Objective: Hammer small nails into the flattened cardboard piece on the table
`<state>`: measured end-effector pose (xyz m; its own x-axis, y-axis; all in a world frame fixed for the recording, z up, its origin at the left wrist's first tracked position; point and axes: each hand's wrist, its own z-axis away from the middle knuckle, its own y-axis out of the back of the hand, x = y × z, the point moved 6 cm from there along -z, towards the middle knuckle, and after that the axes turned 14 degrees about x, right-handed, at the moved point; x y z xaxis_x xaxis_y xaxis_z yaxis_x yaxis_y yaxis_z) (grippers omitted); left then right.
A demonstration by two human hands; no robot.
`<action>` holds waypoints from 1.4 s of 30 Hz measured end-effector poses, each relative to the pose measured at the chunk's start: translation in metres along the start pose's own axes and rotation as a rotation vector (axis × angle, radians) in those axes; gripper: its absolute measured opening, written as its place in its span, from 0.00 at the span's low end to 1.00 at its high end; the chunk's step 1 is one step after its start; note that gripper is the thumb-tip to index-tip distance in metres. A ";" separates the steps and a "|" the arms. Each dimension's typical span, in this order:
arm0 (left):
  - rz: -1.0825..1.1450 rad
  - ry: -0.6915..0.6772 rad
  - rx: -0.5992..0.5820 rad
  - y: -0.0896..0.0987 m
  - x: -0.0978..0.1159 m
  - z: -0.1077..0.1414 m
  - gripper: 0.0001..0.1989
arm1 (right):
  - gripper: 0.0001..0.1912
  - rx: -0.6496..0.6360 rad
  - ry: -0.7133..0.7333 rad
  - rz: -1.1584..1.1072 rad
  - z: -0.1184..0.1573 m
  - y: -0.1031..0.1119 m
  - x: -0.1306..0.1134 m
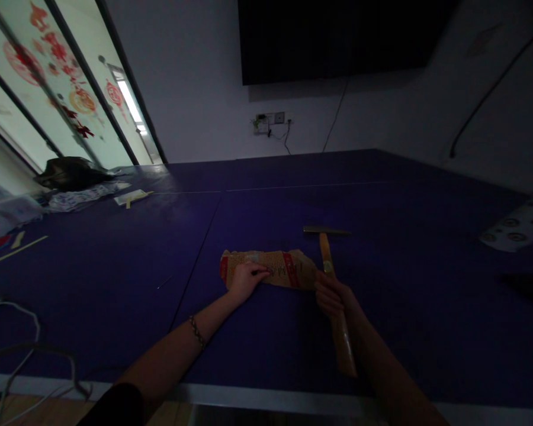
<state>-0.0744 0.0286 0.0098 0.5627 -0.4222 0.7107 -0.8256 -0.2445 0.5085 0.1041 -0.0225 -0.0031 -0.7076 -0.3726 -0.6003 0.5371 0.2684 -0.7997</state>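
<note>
My right hand (pixel 335 294) is wrapped round the wooden handle of a hammer (pixel 327 257). The hammer's metal head points away from me, above the table, to the right of a flat tan piece (pixel 288 267) with red bands and dark printed marks, perhaps cardboard. That piece lies crosswise on the blue table (pixel 266 343). My left hand (pixel 246 281) rests on its left half, with thumb and fingertips pinched together. Whatever is between those fingertips is too small and dark to make out.
A thin metal stick-like thing (pixel 164 282) lies left of the tan piece. White cables (pixel 35 322) trail over the near left edge. A black bag (pixel 71 173) and plastic wrapping (pixel 86 195) sit far left. A white panel with round parts (pixel 517 225) stands at right.
</note>
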 end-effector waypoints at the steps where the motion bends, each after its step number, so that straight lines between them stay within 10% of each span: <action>1: -0.004 0.010 0.001 0.001 0.000 0.000 0.05 | 0.15 -0.005 -0.004 0.009 0.000 0.000 0.000; 42: -0.030 0.028 0.050 0.012 0.006 0.005 0.04 | 0.19 0.094 -0.049 0.195 -0.005 0.011 0.007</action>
<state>-0.0812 0.0186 0.0181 0.5875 -0.3900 0.7091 -0.8091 -0.3006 0.5050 0.1030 -0.0178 -0.0167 -0.5641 -0.3652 -0.7405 0.7039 0.2562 -0.6625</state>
